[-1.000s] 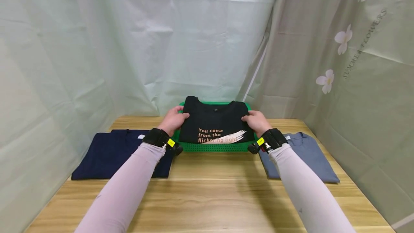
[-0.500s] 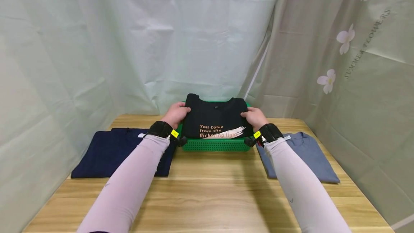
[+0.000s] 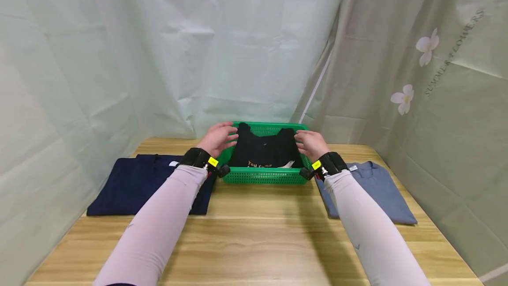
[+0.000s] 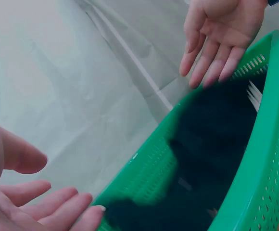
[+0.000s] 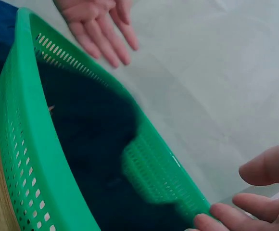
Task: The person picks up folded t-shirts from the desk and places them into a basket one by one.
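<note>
A folded black T-shirt [image 3: 263, 149] with printed lettering lies inside the green plastic basket [image 3: 265, 176], its lower print hidden behind the front wall. At the basket's left side my left hand [image 3: 219, 139] hovers with fingers extended and apart from the shirt. Opposite it, my right hand [image 3: 311, 144] hangs by the right rim, fingers loosely straight and holding nothing. Both wrist views show the palms facing each other across the basket, the thumbs spread from the fingers. The shirt [image 4: 216, 139] looks blurred in the left wrist view.
On the wooden table [image 3: 254, 242], a folded navy shirt [image 3: 131, 184] lies left of the basket, partly under my left forearm. To the right is a folded grey-blue T-shirt [image 3: 381, 193]. A pale curtain [image 3: 246, 47] hangs behind and on both sides.
Both hands pinched the black T-shirt's sides above the basket earlier. They have let go, fingers spread, and the shirt has dropped down into the basket.
</note>
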The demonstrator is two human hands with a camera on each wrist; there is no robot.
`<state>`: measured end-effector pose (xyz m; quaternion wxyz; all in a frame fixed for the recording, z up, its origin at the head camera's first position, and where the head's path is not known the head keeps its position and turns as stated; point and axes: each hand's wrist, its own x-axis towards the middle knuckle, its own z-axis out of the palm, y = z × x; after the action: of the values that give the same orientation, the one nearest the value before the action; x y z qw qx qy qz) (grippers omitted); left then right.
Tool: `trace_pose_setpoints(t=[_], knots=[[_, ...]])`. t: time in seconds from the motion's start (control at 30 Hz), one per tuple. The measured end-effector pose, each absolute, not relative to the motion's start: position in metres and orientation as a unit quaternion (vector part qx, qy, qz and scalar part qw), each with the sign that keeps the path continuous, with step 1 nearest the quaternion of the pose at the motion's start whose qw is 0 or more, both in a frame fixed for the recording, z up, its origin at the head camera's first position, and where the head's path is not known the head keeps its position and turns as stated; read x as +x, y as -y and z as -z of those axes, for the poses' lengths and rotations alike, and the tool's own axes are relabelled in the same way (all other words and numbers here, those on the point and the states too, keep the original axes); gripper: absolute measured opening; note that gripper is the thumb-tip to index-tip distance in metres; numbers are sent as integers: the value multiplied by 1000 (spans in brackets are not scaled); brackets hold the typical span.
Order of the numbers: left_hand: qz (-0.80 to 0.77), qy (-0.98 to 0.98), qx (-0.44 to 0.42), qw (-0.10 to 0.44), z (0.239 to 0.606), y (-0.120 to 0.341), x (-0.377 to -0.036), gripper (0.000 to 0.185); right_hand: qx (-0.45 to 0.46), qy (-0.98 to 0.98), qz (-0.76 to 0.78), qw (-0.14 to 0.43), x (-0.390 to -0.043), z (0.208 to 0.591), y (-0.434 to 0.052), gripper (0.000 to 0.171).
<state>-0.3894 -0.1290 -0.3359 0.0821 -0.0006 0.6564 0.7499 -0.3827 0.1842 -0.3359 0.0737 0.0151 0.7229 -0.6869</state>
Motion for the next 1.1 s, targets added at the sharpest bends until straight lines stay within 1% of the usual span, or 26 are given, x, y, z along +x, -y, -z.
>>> trace_pose_setpoints(t=[0.1,0.23,0.43,0.73,1.1], knots=[[-759,-648,0,68,333,129,-388,59,7,-713,698,70,-379,334,-186,58],[-756,-651,6,66,332,130,-387,56,3,-713,698,73,-378,334,-187,57],[-712,-697,51,63,336,141,-374,54,-9,-710,699,85,-370,340,-186,57],[-674,-732,80,57,355,191,-353,50,-37,-694,713,94,-349,345,-175,51],[-660,-748,56,45,375,260,-316,55,-94,-698,700,119,-311,350,-153,47]])
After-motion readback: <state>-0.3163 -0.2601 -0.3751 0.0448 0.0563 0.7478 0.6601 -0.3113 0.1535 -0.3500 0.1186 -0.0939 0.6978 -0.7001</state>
